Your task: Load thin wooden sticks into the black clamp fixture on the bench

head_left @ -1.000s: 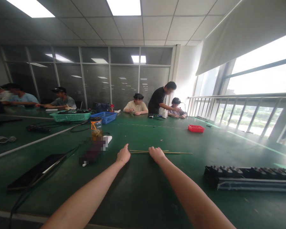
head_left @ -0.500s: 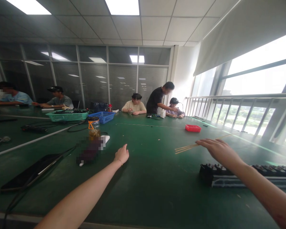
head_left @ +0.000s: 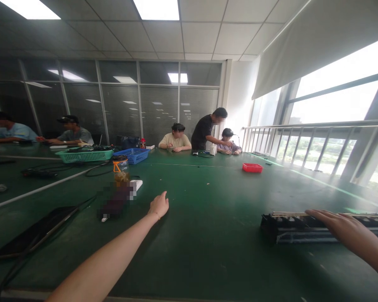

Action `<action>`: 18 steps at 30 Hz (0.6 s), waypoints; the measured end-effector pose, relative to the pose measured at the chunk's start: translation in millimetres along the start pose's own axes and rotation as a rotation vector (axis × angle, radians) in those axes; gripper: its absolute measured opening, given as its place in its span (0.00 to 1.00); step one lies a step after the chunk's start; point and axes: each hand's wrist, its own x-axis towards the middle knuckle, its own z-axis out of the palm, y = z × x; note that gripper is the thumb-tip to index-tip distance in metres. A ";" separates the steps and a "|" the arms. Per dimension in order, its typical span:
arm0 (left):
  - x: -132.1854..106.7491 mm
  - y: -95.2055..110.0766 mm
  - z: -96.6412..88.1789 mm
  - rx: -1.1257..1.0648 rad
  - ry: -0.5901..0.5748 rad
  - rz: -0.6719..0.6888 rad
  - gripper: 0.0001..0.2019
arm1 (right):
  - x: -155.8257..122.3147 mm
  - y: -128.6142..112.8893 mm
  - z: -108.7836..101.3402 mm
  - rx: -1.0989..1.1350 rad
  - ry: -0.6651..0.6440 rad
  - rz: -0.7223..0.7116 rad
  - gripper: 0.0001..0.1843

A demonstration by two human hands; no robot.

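On the right, my right hand (head_left: 337, 224) lies over the top of a long black strip (head_left: 290, 235) with a row of clip-like parts. Thin wooden sticks (head_left: 288, 214) run along the strip's top and pass under my fingers, showing on both sides of the hand. The fingers are fairly straight and the thumb is hidden. My left hand (head_left: 159, 205) rests on the green table (head_left: 201, 251), loosely curled with the index finger pointing forward; nothing shows in it. Left of it are a blurred dark red object (head_left: 118, 203) and a white piece (head_left: 137, 184).
A bottle with an orange strap (head_left: 121, 170) stands beyond the dark red object. A black tablet-like device (head_left: 34, 230) with a cable lies at left. Farther back are green (head_left: 85, 156) and blue baskets (head_left: 134, 156) and a red tray (head_left: 252, 168). Several people sit or stand across the table.
My right hand has moved down and to the right, bringing the sticks from above the table onto the black strip. My left hand has hardly moved.
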 end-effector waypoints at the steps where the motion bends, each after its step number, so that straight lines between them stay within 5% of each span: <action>1: -0.1 0.2 0.0 0.001 -0.002 0.002 0.22 | 0.1 -0.3 2.7 -0.011 -0.015 -0.019 0.28; 18: -1.6 -0.3 0.6 0.012 -0.012 0.052 0.22 | -5.1 2.1 23.5 -0.104 0.089 -0.138 0.29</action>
